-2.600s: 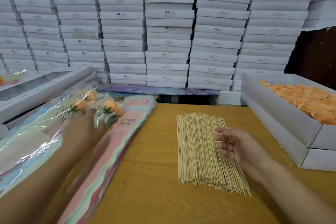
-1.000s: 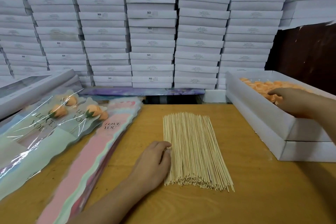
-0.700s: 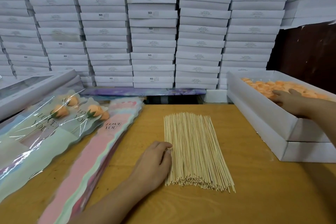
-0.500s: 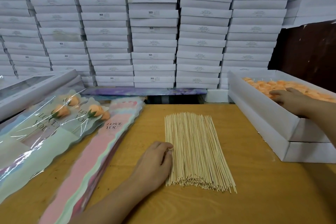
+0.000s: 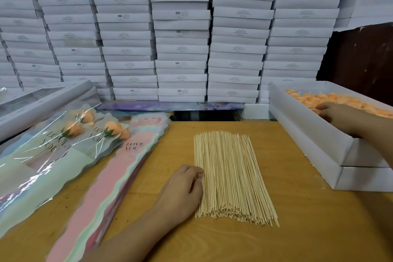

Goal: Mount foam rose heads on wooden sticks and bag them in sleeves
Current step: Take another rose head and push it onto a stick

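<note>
A flat pile of thin wooden sticks (image 5: 231, 176) lies mid-table, running away from me. My left hand (image 5: 180, 191) rests on the table at the pile's left edge, with thumb and curled fingertips pinching at the outermost sticks. My right hand (image 5: 338, 117) reaches into the white box (image 5: 308, 132) at the right, its fingers stretched over the orange foam rose heads (image 5: 348, 100) and touching them. A stack of pink "LOVE YOU" sleeves (image 5: 106, 181) lies left of the sticks. Beside it lie bagged roses (image 5: 72, 132) in clear sleeves.
Stacks of white flat boxes (image 5: 180, 34) form a wall behind the table. A long windowed box (image 5: 42, 100) stands at the far left. The rose-head box sits on a second white box (image 5: 361, 178). Bare wooden tabletop (image 5: 297, 229) shows in front and right of the sticks.
My left hand left the bagged roses and settled at the stick pile's left edge. My right hand moved from the sticks into the rose-head box and shifts slightly among the heads.
</note>
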